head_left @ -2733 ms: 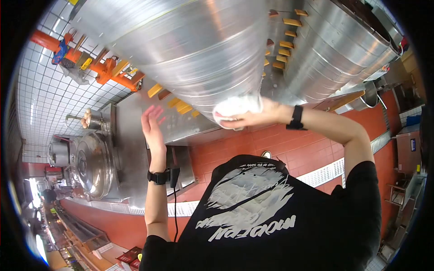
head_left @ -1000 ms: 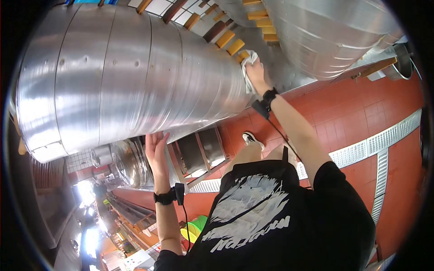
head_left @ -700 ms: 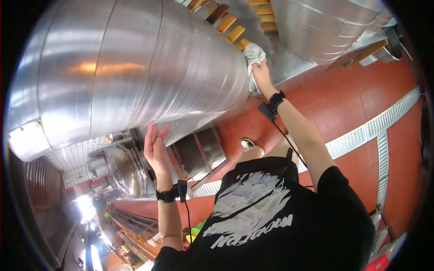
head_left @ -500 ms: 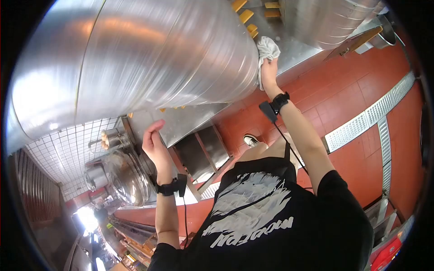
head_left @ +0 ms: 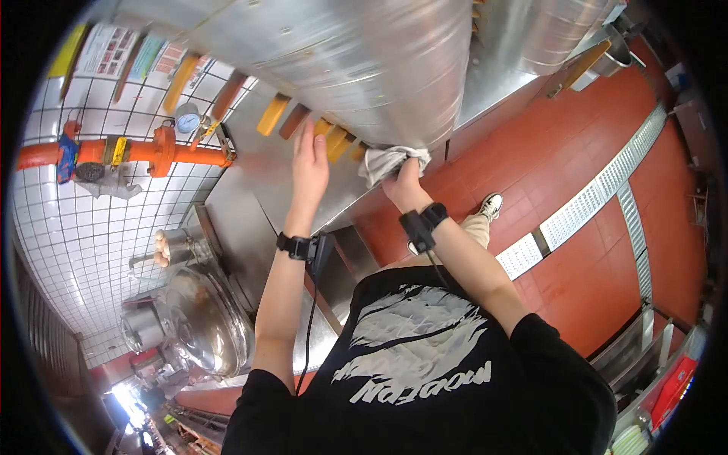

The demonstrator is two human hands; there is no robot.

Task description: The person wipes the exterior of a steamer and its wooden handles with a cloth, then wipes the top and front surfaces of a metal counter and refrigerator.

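A crumpled white-grey cloth (head_left: 390, 161) is bunched in my right hand (head_left: 406, 186), pressed at the lower rim of a large, shiny metal cylinder (head_left: 402, 68) with seams around it. My left hand (head_left: 311, 168) is open, its fingers stretched upward near the cylinder's lower left edge, holding nothing. Just past those fingertips, yellow and brown wooden pieces (head_left: 273, 114) stick out along that edge. Beneath both hands lies a stainless steel counter (head_left: 284, 193).
On the left, an orange pipe (head_left: 194, 153) with a pressure gauge (head_left: 187, 119) runs along the white tiled wall. Round metal pots (head_left: 208, 322) stand lower left. Another metal cylinder (head_left: 565, 34) is at upper right. Metal drain grates (head_left: 584, 212) cross the red floor (head_left: 561, 144).
My right hand and the cloth have shifted left and down in view. My left hand has come up and right toward the cylinder. The view has shifted, showing more of the wall and wooden pieces.
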